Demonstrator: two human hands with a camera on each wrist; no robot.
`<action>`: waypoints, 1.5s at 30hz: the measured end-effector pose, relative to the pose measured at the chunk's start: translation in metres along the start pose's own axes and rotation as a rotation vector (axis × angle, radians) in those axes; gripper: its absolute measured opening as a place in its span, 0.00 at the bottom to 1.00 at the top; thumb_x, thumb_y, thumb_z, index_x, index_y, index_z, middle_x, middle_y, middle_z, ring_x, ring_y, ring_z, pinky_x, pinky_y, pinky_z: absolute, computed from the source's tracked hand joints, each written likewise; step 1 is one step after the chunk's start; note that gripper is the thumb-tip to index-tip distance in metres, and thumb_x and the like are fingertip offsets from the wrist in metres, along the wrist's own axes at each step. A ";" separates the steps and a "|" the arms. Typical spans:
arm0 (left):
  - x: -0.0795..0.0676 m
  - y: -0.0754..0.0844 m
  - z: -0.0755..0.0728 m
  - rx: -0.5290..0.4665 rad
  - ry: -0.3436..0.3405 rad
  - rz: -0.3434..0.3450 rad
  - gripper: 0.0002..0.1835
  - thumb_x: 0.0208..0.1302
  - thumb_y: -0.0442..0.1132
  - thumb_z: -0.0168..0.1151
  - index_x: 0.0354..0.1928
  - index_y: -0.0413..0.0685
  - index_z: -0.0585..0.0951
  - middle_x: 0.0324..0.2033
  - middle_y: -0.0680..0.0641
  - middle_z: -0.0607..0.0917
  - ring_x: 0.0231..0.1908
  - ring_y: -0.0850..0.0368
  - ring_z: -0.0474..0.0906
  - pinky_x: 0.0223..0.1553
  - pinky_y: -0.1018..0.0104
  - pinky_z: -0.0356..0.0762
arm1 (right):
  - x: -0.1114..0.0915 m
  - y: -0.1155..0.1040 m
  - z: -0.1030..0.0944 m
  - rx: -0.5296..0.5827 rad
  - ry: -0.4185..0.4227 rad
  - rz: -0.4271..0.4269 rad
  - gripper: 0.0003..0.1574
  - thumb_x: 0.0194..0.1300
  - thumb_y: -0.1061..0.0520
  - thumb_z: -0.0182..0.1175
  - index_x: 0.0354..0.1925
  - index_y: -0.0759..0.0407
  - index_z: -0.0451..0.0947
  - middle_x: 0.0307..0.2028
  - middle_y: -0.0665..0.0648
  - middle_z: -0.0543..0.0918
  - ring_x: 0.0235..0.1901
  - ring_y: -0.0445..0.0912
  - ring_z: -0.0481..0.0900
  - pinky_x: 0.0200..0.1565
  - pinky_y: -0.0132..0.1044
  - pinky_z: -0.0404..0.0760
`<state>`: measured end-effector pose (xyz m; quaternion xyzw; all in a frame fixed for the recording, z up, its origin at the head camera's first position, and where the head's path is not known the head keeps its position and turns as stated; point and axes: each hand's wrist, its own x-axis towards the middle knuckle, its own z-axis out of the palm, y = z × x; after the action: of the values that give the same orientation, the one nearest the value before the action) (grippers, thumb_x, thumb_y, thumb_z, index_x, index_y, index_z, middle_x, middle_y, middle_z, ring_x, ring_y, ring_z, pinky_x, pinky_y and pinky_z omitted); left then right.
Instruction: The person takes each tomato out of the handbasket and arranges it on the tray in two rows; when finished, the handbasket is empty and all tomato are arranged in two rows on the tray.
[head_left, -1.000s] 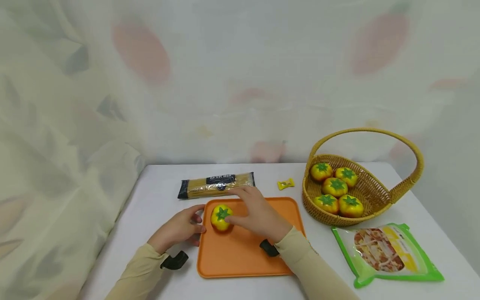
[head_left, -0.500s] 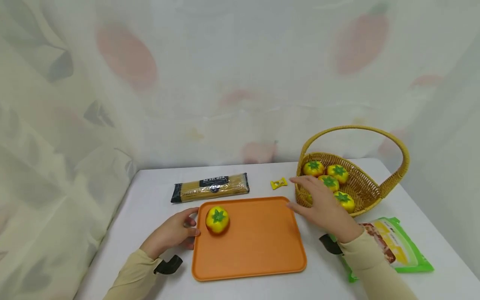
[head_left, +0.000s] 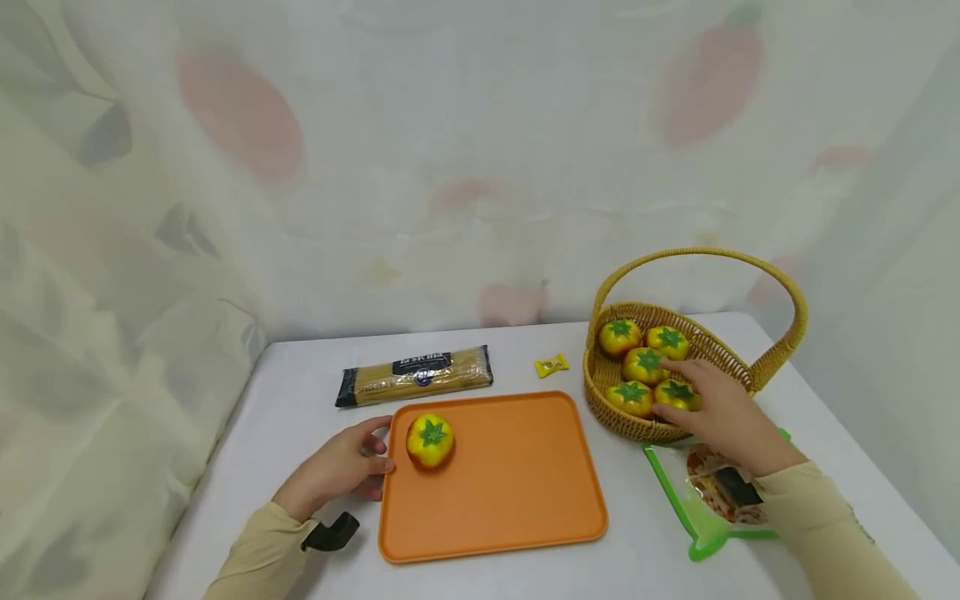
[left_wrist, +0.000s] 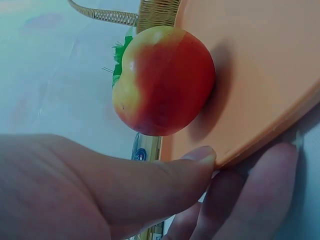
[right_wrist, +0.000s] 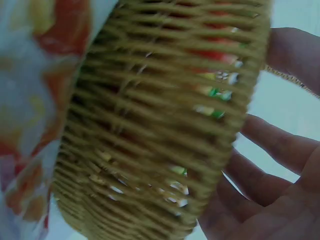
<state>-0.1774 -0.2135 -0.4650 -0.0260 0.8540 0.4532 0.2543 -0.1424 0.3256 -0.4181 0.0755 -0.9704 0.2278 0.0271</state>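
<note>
One yellow-red persimmon [head_left: 431, 441] with a green leafy cap sits at the left end of the orange tray [head_left: 510, 492]. My left hand [head_left: 333, 467] holds the tray's left edge; in the left wrist view its thumb [left_wrist: 185, 175] lies on the rim with the fingers below. My right hand [head_left: 727, 417] reaches over the front of the wicker basket [head_left: 637, 429], thumb and fingers spread around the front-right persimmon [head_left: 677, 394]. Several other persimmons [head_left: 643, 365] lie in the basket. In the right wrist view the basket wall [right_wrist: 155, 110] hides most of the fruit.
A pack of spaghetti [head_left: 416, 377] lies behind the tray. To its right is a small yellow wrapped candy [head_left: 552, 365]. A green-edged food bag [head_left: 697, 492] lies in front of the basket, partly under my right forearm. The basket's tall handle [head_left: 705, 252] arches above it.
My right hand has left the persimmon on the tray and moved right to the fruit in the basket. My left hand stays at the tray's edge. The head view has shifted slightly.
</note>
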 end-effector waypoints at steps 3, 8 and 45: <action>0.000 -0.001 0.002 -0.018 -0.003 0.005 0.41 0.69 0.28 0.71 0.81 0.48 0.66 0.51 0.40 0.77 0.35 0.51 0.84 0.34 0.55 0.93 | 0.002 0.005 -0.001 -0.008 -0.030 0.018 0.49 0.71 0.38 0.72 0.75 0.67 0.72 0.70 0.74 0.75 0.68 0.72 0.74 0.64 0.74 0.78; 0.001 -0.005 0.003 -0.024 0.010 0.013 0.42 0.68 0.28 0.72 0.81 0.48 0.67 0.51 0.40 0.77 0.35 0.51 0.84 0.33 0.54 0.93 | 0.003 0.008 -0.003 -0.030 -0.065 0.038 0.51 0.69 0.36 0.73 0.73 0.69 0.72 0.69 0.77 0.76 0.67 0.74 0.74 0.64 0.75 0.77; 0.002 -0.004 0.001 -0.023 0.019 0.004 0.42 0.67 0.28 0.73 0.81 0.49 0.67 0.50 0.41 0.78 0.34 0.51 0.85 0.34 0.55 0.94 | 0.006 0.020 -0.026 -0.040 -0.079 0.105 0.51 0.69 0.32 0.71 0.72 0.66 0.74 0.68 0.77 0.78 0.67 0.77 0.73 0.62 0.78 0.75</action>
<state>-0.1779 -0.2149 -0.4700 -0.0318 0.8511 0.4633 0.2449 -0.1513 0.3540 -0.4031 0.0329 -0.9776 0.2065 -0.0216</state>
